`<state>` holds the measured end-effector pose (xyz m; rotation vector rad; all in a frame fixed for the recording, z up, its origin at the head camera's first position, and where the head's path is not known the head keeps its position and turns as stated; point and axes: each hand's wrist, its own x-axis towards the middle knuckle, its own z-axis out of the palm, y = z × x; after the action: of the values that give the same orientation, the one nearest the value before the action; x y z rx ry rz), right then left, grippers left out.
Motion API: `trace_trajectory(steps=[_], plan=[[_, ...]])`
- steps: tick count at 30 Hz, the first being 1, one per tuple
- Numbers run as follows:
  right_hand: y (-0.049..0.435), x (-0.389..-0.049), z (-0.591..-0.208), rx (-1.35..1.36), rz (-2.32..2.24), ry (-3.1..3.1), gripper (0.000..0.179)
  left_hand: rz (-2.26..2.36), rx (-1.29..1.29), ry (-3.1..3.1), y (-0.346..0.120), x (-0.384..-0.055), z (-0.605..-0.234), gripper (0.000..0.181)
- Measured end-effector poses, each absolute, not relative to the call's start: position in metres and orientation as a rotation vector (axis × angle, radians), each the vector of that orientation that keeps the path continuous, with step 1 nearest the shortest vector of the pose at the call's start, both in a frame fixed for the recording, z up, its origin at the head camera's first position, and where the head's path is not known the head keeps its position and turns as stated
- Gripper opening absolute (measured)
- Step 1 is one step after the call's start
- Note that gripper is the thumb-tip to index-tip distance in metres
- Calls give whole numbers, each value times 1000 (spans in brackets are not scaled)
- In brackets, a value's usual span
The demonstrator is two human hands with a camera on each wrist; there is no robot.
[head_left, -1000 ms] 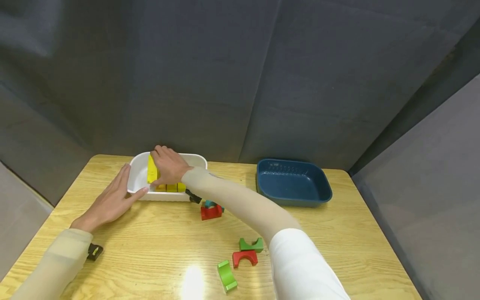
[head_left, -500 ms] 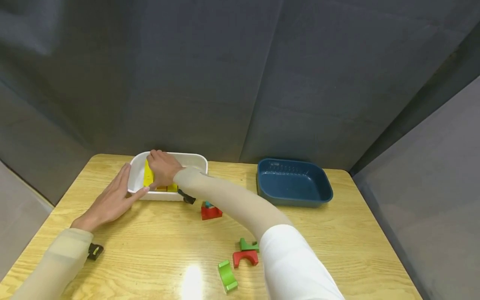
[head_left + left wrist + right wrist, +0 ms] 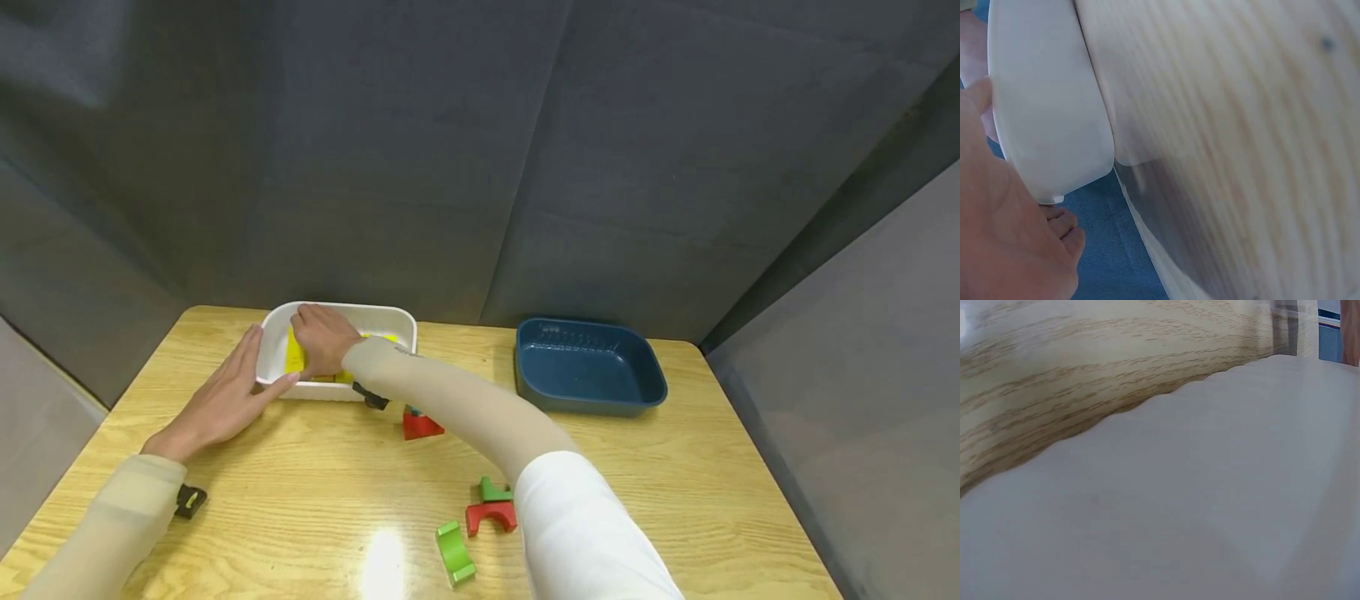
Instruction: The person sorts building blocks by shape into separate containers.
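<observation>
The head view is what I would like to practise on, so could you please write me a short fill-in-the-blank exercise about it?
1. The left hand touches the rim of the ____ tray.
2. The block showing just left of the right hand is ____.
3. In the picture, the blue tray stands to the ____ of the other tray.
4. Of the loose blocks on the table, the one closest to the picture's bottom edge is ____.

Missing words: white; yellow; right; light green.

Perhaps several blocks [image 3: 294,354] in one tub [image 3: 386,315], another tub [image 3: 588,371] to its right, loose blocks [image 3: 455,550] in front
</observation>
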<state>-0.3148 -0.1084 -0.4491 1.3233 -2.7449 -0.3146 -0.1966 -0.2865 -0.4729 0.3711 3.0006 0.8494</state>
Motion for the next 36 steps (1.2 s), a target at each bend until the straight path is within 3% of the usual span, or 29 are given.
trace_trajectory(steps=[36], plan=[[-103,-307,-428,1299,-239,-2797,98,833,346,2973,-293,-205,-478,107]])
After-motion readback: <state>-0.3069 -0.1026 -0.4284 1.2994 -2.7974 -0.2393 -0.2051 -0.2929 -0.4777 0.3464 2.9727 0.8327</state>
